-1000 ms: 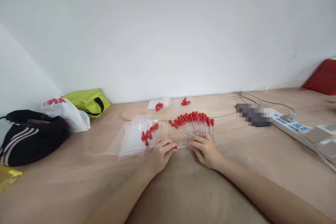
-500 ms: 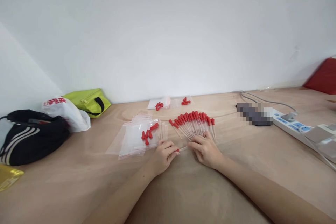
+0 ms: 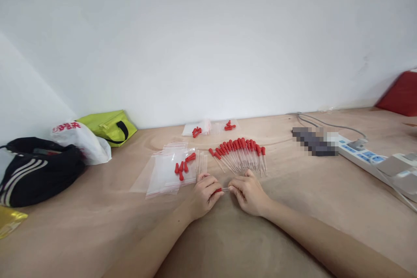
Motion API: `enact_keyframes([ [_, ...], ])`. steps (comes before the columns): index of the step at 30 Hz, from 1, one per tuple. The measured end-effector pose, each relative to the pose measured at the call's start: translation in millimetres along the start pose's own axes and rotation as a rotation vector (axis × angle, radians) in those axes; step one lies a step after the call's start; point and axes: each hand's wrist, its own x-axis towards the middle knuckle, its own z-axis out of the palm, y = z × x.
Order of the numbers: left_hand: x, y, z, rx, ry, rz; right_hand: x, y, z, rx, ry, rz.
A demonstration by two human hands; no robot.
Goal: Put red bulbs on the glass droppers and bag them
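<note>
Your right hand [image 3: 249, 194] has moved closer to your left hand [image 3: 206, 193], pinching a slim clear tube [image 3: 226, 189] whose red rubbery bulb [image 3: 219, 190] the left grips, nearer you than the fanned red-bulbed droppers [image 3: 239, 144], apparently mid-fitting, needing straight alignment.

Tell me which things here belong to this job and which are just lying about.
Likely in use:
held red bulb
held clear tube
capped tubes
loose red bulbs
bare tubes
clear bags

Seemingly just lying about:
black bag
white bag
green bag
power strip
</note>
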Motion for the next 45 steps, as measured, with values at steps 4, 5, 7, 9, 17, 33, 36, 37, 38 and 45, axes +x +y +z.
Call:
enact_keyframes([
  [4,-1,-3,-1.5,0.019,0.008,-0.003,3,-3,-2,-0.008,-0.053,0.017],
  [5,-1,-4,-1.6,0.028,0.018,-0.016,4,-4,-4,-0.029,-0.061,0.002],
  [7,-2,-8,-1.5,0.054,0.053,-0.044,7,-5,-10,-0.087,-0.074,-0.034],
  [9,-2,-13,-1.7,0.106,0.112,-0.088,12,-5,-16,-0.138,-0.086,-0.041],
  [17,-3,-39,-17.4,0.334,0.395,-0.728,58,9,-10,-0.159,-0.032,0.368],
  [33,-7,-69,-47.2,0.290,0.003,-0.979,98,-14,22,-0.193,-0.013,0.519],
  [36,-6,-68,-41.9,0.240,0.046,-0.937,105,-27,29,-0.179,-0.059,0.541],
  [37,-5,-68,-39.3,0.222,0.069,-0.910,107,-29,30,-0.177,-0.073,0.553],
  [38,-5,-68,-36.5,0.190,0.093,-0.883,108,-31,31,-0.176,-0.085,0.568],
  [45,-2,-67,-26.7,-0.030,0.157,-0.854,106,-30,24,-0.154,-0.120,0.647],
])
